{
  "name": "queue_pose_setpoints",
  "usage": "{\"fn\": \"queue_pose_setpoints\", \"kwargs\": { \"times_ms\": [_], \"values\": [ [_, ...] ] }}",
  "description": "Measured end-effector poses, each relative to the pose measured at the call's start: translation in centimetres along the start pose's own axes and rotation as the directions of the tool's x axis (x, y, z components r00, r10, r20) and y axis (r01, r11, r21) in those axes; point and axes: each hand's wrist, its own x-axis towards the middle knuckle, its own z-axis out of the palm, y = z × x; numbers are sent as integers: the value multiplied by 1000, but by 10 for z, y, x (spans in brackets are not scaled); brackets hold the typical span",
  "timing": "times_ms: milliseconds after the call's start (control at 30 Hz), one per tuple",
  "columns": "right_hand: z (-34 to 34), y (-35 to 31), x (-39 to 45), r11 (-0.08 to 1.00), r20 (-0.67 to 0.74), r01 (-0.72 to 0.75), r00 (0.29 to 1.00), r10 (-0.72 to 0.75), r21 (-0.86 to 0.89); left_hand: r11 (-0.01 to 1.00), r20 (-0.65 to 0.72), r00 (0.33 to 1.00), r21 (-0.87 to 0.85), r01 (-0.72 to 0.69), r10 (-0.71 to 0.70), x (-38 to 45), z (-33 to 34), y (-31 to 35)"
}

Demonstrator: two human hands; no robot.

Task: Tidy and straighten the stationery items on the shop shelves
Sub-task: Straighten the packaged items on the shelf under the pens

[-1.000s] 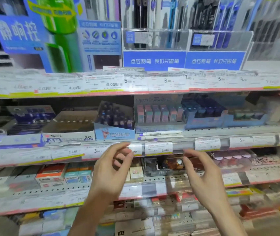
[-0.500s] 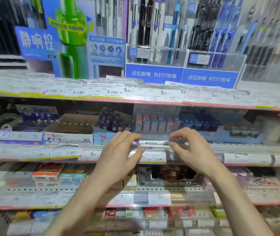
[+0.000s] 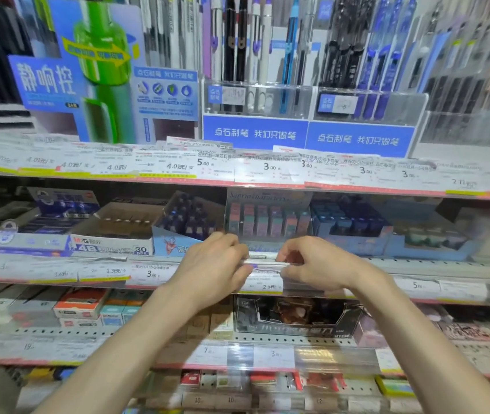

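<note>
Left hand [image 3: 214, 268] and right hand [image 3: 317, 265] both pinch slim white pens [image 3: 263, 259] lying along the shelf edge, fingers curled, just in front of the pastel eraser display box [image 3: 267, 218].

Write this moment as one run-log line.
left hand: holds white pens | right hand: holds other end | place: middle shelf front edge

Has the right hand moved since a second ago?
Yes. The right hand rose from below the price strip up to the shelf edge and shifted left, now gripping the white pens there.
</note>
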Motion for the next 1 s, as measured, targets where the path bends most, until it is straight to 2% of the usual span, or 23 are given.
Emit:
{"fn": "queue_pose_setpoints", "kwargs": {
  "times_ms": [233, 500, 600, 800, 1000],
  "values": [
    [-1, 2, 3, 996, 3, 7, 1000, -8, 94, 998, 2, 1000, -64, 6, -6, 1, 1, -3],
    [-5, 5, -2, 965, -151, 46, 988, -7, 257, 993, -35, 999, -115, 2, -6, 2, 3, -5],
    [-8, 5, -6, 952, -201, 38, 979, 25, 304, 980, -78, 996, -200, 16, -32, 3, 6, -12],
    [-9, 0, -21, 955, -250, 52, 968, 24, 292, 930, -152, 987, -368, -6, -54, -2, 6, -19],
    [-11, -20, -49, 962, -281, 84, 960, -7, 260, 788, -181, 976, -616, -15, -123, -25, -9, -15]
  ]
}}
